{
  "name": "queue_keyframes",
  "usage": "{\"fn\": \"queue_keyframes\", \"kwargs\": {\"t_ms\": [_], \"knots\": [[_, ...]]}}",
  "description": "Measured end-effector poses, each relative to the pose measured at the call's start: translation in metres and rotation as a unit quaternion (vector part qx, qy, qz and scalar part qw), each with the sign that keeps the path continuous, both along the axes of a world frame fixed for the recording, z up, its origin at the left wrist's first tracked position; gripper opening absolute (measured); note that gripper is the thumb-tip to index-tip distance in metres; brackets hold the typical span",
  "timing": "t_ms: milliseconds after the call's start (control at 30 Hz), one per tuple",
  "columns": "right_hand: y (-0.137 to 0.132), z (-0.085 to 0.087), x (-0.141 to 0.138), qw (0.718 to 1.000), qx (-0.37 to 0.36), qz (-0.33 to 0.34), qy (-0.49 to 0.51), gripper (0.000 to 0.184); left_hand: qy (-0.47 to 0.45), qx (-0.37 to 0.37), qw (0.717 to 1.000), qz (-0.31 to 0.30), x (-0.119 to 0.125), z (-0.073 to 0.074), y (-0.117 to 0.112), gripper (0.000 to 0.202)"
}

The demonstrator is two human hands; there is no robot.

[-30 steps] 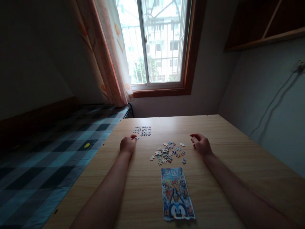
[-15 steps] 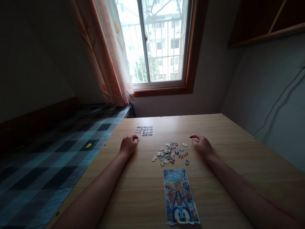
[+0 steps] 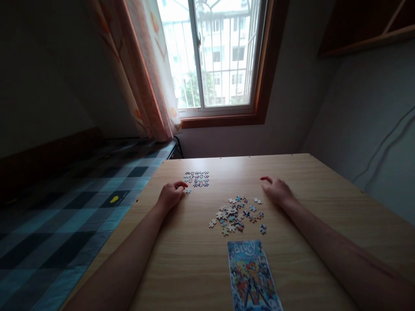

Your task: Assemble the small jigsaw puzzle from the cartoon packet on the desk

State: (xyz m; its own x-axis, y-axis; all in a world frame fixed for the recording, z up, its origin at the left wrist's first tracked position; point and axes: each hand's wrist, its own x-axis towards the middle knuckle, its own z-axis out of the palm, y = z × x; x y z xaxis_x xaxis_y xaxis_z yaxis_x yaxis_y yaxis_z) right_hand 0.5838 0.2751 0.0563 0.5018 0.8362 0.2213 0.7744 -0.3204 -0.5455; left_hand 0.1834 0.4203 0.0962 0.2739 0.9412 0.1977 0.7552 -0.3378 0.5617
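Note:
A heap of loose puzzle pieces (image 3: 237, 214) lies mid-table on the wooden table (image 3: 308, 233). Farther back, a small grid of laid-out pieces (image 3: 196, 178) sits near the far left. My left hand (image 3: 170, 194) rests on the table with fingers curled, its fingertips beside a single piece (image 3: 188, 191) just below that grid. My right hand (image 3: 275, 189) lies palm down to the right of the heap, fingers loosely bent, with nothing visible in it. A colourful printed picture sheet (image 3: 252, 278) lies close to me.
A bed with a blue checked cover (image 3: 65, 211) runs along the table's left edge. Behind the table are a window (image 3: 214, 56) and a curtain (image 3: 145, 73). A wall with a cable (image 3: 382, 147) stands on the right.
My view has tilted, so everything sits lower in the picture. Both hands have slid a little farther from me on the table; the left fingertips now lie closer to the grid.

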Motion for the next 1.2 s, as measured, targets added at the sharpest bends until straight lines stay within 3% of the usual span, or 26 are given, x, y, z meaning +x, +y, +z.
{"fn": "queue_keyframes", "kwargs": {"t_ms": [300, 500, 1200], "knots": [[-0.007, -0.001, -0.007, 0.995, -0.020, 0.058, -0.078, 0.029, 0.057, 0.080, 0.992, -0.073, 0.003, 0.005, -0.010, 0.025], [-0.006, -0.002, -0.009, 0.993, -0.024, 0.065, -0.097, 0.031, 0.095, 0.085, 0.991, -0.029, 0.006, 0.003, -0.010, 0.029], [-0.009, 0.004, -0.010, 0.991, -0.034, 0.072, -0.106, 0.031, 0.127, 0.110, 0.985, -0.039, 0.006, 0.000, -0.008, 0.029]]}}
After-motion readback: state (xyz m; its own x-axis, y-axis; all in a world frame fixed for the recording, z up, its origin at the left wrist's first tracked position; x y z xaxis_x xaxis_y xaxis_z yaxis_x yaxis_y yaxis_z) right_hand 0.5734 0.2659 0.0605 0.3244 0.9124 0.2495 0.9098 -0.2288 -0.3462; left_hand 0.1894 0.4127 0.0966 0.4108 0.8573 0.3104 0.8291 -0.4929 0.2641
